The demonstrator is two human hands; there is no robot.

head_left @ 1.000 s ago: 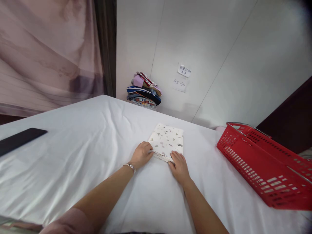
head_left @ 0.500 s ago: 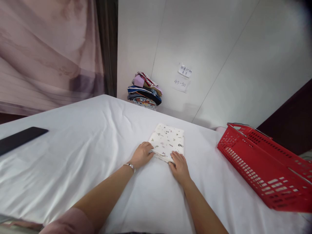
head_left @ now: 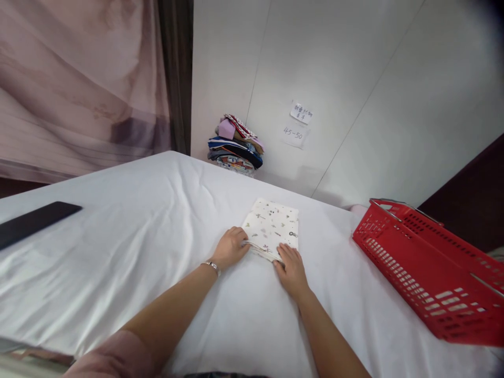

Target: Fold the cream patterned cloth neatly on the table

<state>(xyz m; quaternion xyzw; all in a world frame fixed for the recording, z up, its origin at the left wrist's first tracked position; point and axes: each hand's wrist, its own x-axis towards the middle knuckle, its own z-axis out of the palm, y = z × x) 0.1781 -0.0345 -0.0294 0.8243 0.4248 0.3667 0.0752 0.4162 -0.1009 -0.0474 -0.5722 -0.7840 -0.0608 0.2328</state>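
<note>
A folded white cloth with small printed figures [head_left: 273,226] lies on the white sheet [head_left: 137,226] in the middle of the bed. My left hand [head_left: 230,248] grips the near left corner of the cloth, fingers curled round its edge. My right hand [head_left: 290,270] holds the near right corner, fingers pinched on the folded layers. A bracelet sits on my left wrist.
A red plastic basket [head_left: 425,273] stands tilted on the right of the bed. A stack of folded coloured clothes [head_left: 235,147] rests at the far edge by the wall. A flat black object [head_left: 33,220] lies at the left. Two paper notes [head_left: 297,123] stick on the wall.
Both hands keep their hold on the cloth's near edge. Only the view has shifted slightly.
</note>
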